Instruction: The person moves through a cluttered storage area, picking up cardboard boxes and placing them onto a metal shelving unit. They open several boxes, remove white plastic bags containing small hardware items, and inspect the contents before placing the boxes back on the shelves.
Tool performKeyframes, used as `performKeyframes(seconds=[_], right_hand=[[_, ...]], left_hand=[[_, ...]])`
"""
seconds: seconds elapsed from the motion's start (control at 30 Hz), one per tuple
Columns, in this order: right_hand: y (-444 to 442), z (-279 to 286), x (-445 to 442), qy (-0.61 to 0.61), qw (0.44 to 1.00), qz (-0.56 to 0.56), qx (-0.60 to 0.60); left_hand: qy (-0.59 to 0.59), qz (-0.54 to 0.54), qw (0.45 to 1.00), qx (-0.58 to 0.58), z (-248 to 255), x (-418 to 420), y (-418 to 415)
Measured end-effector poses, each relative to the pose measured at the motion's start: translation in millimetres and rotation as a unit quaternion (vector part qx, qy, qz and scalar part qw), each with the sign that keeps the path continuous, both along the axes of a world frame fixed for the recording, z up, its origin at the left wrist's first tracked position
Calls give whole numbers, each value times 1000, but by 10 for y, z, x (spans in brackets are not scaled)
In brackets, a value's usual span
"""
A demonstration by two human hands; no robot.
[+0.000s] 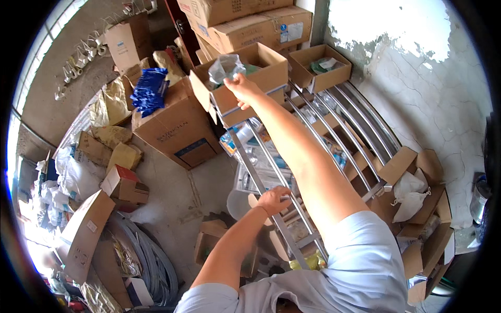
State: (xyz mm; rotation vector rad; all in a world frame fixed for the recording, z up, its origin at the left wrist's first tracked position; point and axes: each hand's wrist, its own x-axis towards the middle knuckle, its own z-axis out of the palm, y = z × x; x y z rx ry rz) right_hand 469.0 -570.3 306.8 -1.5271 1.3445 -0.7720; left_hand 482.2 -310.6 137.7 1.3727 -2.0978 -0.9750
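Observation:
My right hand [243, 90] reaches over the near side of an open cardboard box [270, 78], thumb and fingers on a clear plastic bag [225, 67]. Something green shows beneath the bag, too covered to make out. The box rests on the far end of a rack of metal tubes [282, 180]. My left hand [274, 199] is curled over the rack's left rails, nearer my body. Just right of the first box stands a smaller open carton [330, 76], with a plastic-wrapped green item [325, 65] inside.
Shiny blue packets [150, 92] lie on a large closed carton [176, 129] to the left. Coiled grey tubing [150, 258] sits at lower left. Open cartons holding white cloth bags [411, 195] stand along the right. Stacked cartons [258, 29] rise behind the rack.

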Motion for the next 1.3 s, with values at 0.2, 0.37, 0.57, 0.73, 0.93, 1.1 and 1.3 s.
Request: performKeyframes(seconds=[0.2, 0.37, 0.57, 0.73, 0.93, 1.1, 1.3], right_hand=[[506, -216, -261, 29, 980, -121, -153], [1874, -464, -723, 67, 970, -86, -216], [3020, -499, -1367, 114, 941, -59, -312], [3432, -849, -1810, 2, 936, -194, -294], [3662, -970, -2038, -162, 941, -297, -4], [3658, -747, -2764, -322, 900, -272, 114], [4016, -909, -3422, -225, 913, -340, 31]], left_hand=[[523, 261, 812, 17, 428, 445, -21], [473, 388, 762, 212, 1239, 758, -32], [526, 286, 749, 285, 910, 174, 460], [530, 269, 757, 270, 794, -404, 702], [494, 248, 780, 293, 930, -978, 612], [416, 186, 824, 336, 961, -1696, 306], [368, 119, 822, 418, 726, -2786, -319]])
